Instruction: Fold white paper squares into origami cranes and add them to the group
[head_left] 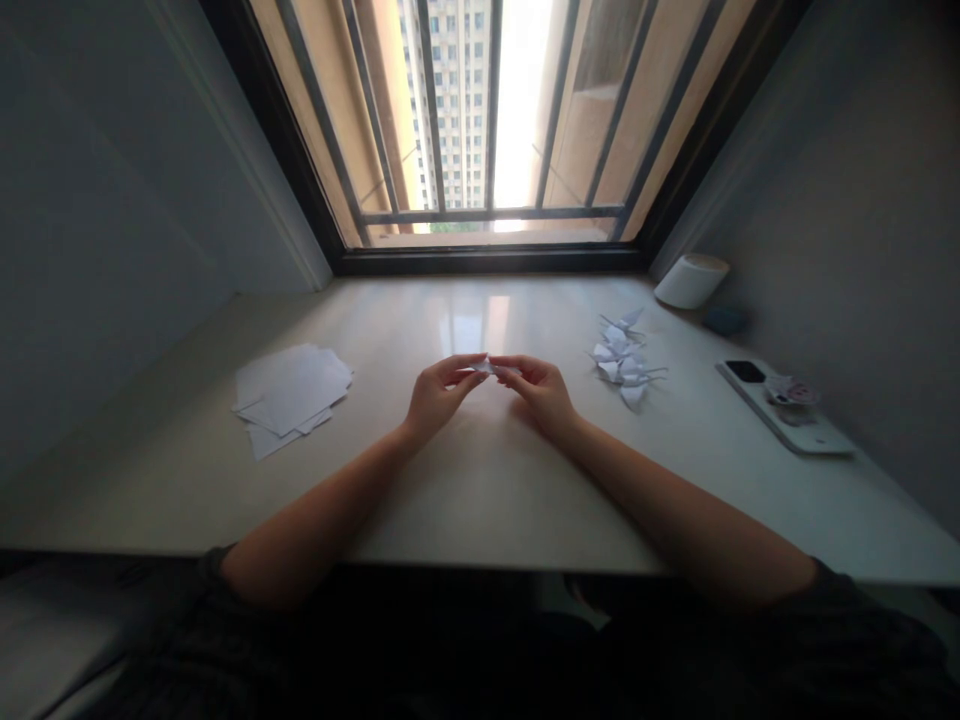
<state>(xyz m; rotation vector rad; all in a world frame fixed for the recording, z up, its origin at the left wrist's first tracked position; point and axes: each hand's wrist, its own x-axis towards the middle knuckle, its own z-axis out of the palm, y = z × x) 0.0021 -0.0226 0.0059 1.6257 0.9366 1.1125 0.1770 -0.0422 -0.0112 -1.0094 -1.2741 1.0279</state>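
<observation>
A small folded piece of white paper [488,367] is held between both hands over the middle of the pale table [480,480]. My left hand [439,393] pinches its left end with fingers curled. My right hand [540,390] pinches its right end the same way. To the left lies a loose stack of white paper sheets [291,396]. On the right sits a small pile of folded white paper figures [624,359].
A white phone [780,408] lies at the right edge with a small patterned object [792,391] on it. A white cylinder [691,280] and a dark round object [724,319] stand at the back right corner. A barred window [487,130] is behind the table.
</observation>
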